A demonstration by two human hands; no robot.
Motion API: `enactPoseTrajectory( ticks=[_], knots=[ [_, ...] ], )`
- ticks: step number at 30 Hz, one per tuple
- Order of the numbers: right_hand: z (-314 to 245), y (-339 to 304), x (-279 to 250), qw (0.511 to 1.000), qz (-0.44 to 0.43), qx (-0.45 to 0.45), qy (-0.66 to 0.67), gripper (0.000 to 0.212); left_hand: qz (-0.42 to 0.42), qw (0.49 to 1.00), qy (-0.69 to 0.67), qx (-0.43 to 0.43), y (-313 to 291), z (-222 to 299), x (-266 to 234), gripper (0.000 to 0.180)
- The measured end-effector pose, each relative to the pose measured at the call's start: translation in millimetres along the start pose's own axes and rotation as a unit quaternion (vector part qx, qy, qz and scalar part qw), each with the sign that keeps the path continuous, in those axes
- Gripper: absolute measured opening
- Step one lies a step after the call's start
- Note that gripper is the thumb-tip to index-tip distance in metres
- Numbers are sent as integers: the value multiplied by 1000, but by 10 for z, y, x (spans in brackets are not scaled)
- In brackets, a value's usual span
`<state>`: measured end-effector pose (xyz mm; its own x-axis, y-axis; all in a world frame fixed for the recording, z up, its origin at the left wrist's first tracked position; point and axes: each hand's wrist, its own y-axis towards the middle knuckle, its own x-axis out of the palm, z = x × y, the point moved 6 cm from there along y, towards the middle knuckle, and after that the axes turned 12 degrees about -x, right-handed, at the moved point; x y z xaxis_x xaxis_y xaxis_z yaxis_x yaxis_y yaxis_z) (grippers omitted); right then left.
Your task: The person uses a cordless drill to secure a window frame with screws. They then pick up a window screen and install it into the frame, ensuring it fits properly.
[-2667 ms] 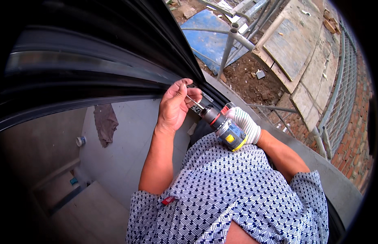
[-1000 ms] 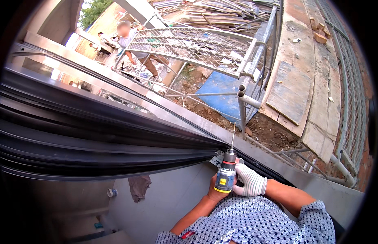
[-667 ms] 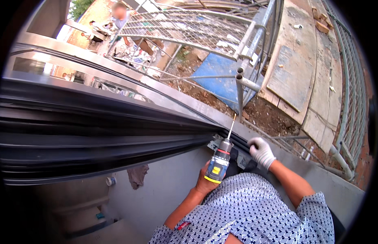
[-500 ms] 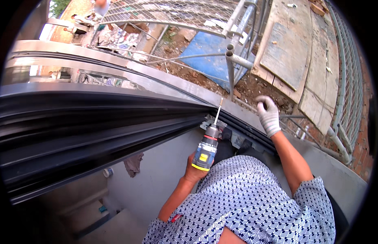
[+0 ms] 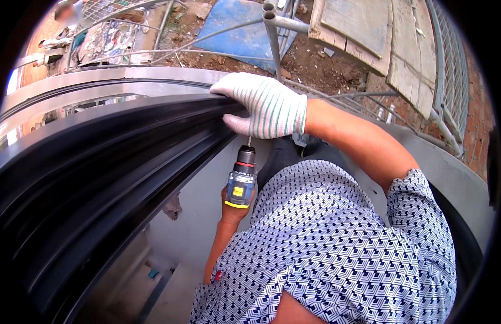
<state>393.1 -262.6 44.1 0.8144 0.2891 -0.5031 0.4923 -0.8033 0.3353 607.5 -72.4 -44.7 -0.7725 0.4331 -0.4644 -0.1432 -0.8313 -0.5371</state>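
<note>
My bare left hand [image 5: 232, 212] is wrapped around a cordless drill [image 5: 241, 181], its body blue and grey with a yellow block and a red ring. The drill points away from me, upright in view; its long bit shows only in part, since the glove covers the tip. My right hand [image 5: 269, 105], in a white glove with green stripes, grips the end of a black window frame [image 5: 131, 146]. Its fingers lie over the top edge and its thumb sits lower, against the frame's near side. The palm side is hidden.
Beyond the sill [image 5: 169, 74] stand metal scaffold pipes [image 5: 273, 40], a blue sheet [image 5: 234, 29] on dirt and wooden planks [image 5: 363, 27]. Mesh fencing [image 5: 452, 75] runs along the right. A person [image 5: 69, 13] is far off at upper left. A dark cloth [image 5: 173, 208] hangs below the frame.
My right hand has come in from the right and taken hold of the black frame. The drill now sits lower and further left in view, its bit tip covered. The view has shifted.
</note>
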Motion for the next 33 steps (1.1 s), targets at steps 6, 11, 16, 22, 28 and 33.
enactPoseTrajectory(
  ticks=[6,11,16,22,28,33],
  knots=[
    [93,-45,-2,996,57,-8,-66,44,-6,999,35,-29,-133,-230,-66,21],
    [206,-26,16,994,74,-21,-72,36,27,998,27,-47,-303,-410,-37,19],
    [263,82,36,990,63,-25,-125,36,57,993,53,-83,-434,-620,110,15],
    [389,194,32,994,51,25,-96,27,83,979,-59,-175,-612,-882,322,19],
    [542,214,-2,988,34,28,-151,24,156,950,-177,-204,-833,-933,438,22],
    [583,381,48,995,43,22,-84,22,159,929,-207,-261,-982,-978,329,41]
  ],
)
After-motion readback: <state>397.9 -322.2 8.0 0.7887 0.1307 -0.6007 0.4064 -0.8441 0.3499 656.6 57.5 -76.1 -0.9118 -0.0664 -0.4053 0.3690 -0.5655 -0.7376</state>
